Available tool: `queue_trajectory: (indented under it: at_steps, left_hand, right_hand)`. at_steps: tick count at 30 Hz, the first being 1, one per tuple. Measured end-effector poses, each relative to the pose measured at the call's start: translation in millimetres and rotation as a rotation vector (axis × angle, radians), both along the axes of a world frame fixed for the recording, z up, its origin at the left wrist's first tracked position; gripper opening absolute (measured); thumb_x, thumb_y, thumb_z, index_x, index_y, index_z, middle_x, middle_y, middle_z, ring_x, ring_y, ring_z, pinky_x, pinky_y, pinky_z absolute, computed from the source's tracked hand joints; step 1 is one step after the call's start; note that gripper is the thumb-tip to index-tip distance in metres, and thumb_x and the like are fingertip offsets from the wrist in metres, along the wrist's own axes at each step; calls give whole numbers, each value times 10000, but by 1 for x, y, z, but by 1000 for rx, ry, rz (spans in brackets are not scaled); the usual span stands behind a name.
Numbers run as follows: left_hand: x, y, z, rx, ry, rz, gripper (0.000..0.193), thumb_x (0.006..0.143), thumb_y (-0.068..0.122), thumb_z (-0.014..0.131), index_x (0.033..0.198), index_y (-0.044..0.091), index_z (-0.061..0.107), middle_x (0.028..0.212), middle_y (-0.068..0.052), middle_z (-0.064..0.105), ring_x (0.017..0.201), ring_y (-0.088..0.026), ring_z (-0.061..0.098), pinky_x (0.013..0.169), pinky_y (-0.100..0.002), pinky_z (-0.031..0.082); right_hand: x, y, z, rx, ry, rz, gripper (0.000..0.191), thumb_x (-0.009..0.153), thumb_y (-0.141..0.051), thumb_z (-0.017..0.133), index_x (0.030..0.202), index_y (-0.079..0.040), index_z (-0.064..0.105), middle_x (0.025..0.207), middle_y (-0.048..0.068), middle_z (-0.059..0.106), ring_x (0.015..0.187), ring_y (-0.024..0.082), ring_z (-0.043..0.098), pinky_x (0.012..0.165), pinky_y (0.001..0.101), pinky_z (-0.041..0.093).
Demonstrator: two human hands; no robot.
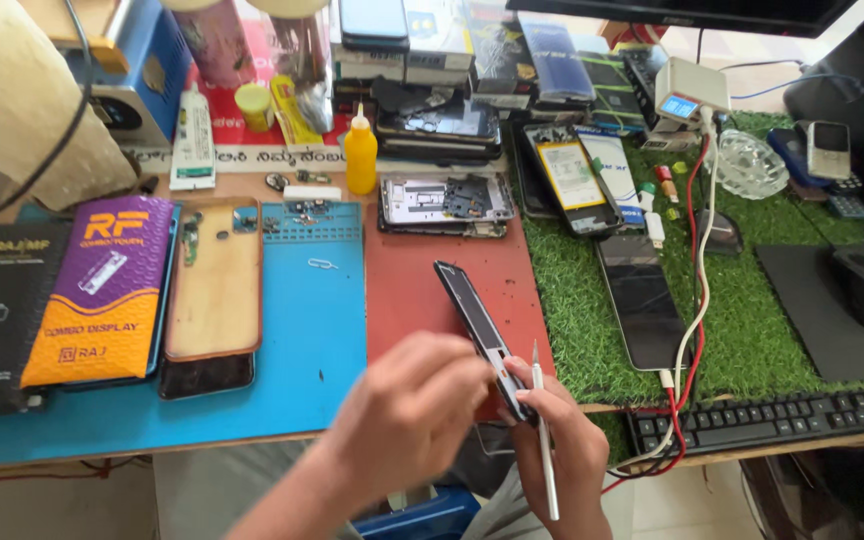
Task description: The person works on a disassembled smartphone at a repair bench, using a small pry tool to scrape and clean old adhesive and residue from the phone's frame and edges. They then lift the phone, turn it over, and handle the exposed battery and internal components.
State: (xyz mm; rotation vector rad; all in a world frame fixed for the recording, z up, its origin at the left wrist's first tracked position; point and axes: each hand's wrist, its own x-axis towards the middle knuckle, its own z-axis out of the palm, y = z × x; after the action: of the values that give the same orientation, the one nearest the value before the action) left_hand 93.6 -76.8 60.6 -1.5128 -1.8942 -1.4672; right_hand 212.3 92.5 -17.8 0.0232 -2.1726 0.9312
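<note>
Over a repair bench, the left hand grasps a dark phone frame tilted on edge, steadying it, while the right hand pinches its lower end and holds a thin metal tool.

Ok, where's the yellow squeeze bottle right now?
In the head view, the yellow squeeze bottle stands upright at the back of the bench, left of centre, between the white tube and the opened phone chassis.
</note>
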Motion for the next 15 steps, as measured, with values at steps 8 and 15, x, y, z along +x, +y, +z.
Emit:
queue_trajectory:
  at_steps: [8,15]
  left_hand:
    - [17,12,-21,-11,177,96,329,764,9,716,1092,28,721,1092,-64,655,987,-260,681,862,-360,592]
    - [10,7,-24,-12,339,122,354,765,30,726,1115,-25,714,1094,-89,647,1000,-262,678,871,-353,591]
  right_hand:
    - [1,2,-7,-38,1,-25,294,906,81,651,1167,-30,573,1271,218,717,1105,277,766,896,336,619]
    - [-1,-3,-4,-52,12,-46,278,922,55,675,1162,-44,575,1261,209,726,1106,275,769,905,341,616]
